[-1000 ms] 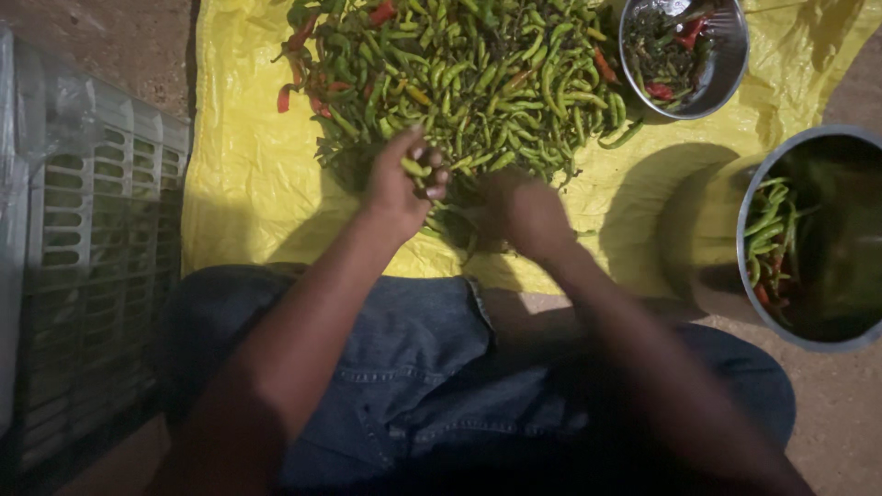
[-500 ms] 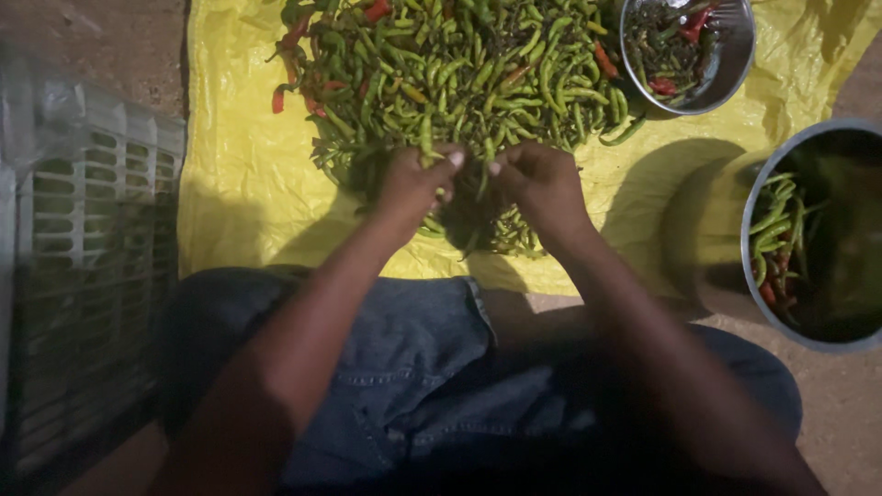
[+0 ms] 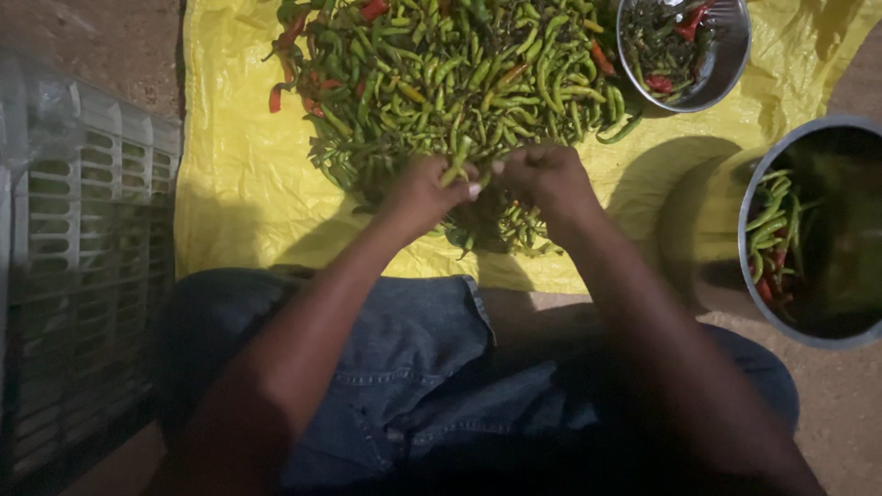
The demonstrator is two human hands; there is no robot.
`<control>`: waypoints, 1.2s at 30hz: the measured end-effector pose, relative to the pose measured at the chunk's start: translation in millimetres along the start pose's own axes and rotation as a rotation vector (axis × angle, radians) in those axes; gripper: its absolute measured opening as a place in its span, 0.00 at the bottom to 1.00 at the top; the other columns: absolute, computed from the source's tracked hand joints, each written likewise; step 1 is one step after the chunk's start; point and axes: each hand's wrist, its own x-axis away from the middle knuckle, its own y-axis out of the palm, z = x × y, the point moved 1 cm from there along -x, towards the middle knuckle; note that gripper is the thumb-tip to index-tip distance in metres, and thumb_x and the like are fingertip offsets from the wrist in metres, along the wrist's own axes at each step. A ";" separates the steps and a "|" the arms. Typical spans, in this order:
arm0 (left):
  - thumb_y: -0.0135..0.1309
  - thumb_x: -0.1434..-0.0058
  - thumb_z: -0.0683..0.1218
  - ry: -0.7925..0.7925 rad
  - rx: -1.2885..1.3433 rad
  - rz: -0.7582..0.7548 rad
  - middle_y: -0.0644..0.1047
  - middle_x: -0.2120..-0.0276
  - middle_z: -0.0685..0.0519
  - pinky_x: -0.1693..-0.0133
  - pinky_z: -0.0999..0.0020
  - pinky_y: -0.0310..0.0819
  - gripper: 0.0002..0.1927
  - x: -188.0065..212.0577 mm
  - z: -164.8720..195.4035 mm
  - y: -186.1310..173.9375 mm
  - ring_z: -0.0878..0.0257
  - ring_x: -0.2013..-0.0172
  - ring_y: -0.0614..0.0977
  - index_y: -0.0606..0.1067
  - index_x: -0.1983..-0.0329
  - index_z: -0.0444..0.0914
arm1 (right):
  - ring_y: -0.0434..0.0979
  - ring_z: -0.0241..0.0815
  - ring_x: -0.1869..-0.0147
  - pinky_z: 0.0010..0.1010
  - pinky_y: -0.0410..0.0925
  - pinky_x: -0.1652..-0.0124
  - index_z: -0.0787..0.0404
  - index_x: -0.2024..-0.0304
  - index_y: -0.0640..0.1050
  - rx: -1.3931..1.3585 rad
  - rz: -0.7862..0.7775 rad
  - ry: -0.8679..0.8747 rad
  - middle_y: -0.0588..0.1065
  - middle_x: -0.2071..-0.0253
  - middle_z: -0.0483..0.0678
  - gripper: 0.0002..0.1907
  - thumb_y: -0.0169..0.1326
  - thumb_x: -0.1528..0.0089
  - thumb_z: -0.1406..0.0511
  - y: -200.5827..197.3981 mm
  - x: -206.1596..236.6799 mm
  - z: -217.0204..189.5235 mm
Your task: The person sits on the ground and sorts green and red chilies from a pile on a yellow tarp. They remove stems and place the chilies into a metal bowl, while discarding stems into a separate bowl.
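Spread over the floor: yellow sheet (image 3: 239, 184), heaped with a chilli pile (image 3: 441, 83) toward its far edge. At the pile's near side, left hand (image 3: 424, 191) and right hand (image 3: 544, 179), grips pinched together on one green chilli (image 3: 457, 168).

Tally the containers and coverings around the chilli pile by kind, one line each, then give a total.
Metal bowls: 2, a small bowl by the pile and a large bowl on the right
Plastic crates: 1, the crate on the left
Yellow sheets: 1, the sheet under the chilli pile
Total: 4
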 end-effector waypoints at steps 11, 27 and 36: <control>0.57 0.37 0.48 -0.119 0.361 -0.176 0.79 0.73 0.56 0.74 0.72 0.67 0.10 -2.4 -4.8 9.0 0.68 0.76 0.73 0.77 0.56 0.40 | 0.80 0.53 0.62 0.43 0.71 0.62 0.61 0.69 0.80 0.953 0.455 -0.646 0.79 0.67 0.54 0.03 0.63 0.42 0.71 2.8 6.1 -1.7; 0.47 0.40 0.41 -0.167 0.944 -0.108 0.80 0.67 0.51 0.75 0.70 0.68 0.15 4.3 -9.8 -17.2 0.63 0.73 0.80 0.73 0.50 0.41 | 0.82 0.54 0.47 0.48 0.74 0.53 0.35 0.47 0.80 1.462 -0.099 0.245 0.81 0.51 0.48 0.19 0.57 0.39 0.46 -4.9 4.1 41.3; 0.57 0.36 0.49 -0.110 0.751 -0.044 0.77 0.68 0.58 0.73 0.74 0.63 0.12 5.6 -3.0 -16.5 0.69 0.73 0.75 0.74 0.51 0.43 | 0.80 0.43 0.70 0.34 0.71 0.69 0.69 0.63 0.82 0.448 0.015 0.023 0.82 0.70 0.56 0.16 0.59 0.36 0.59 -23.4 -3.4 -7.6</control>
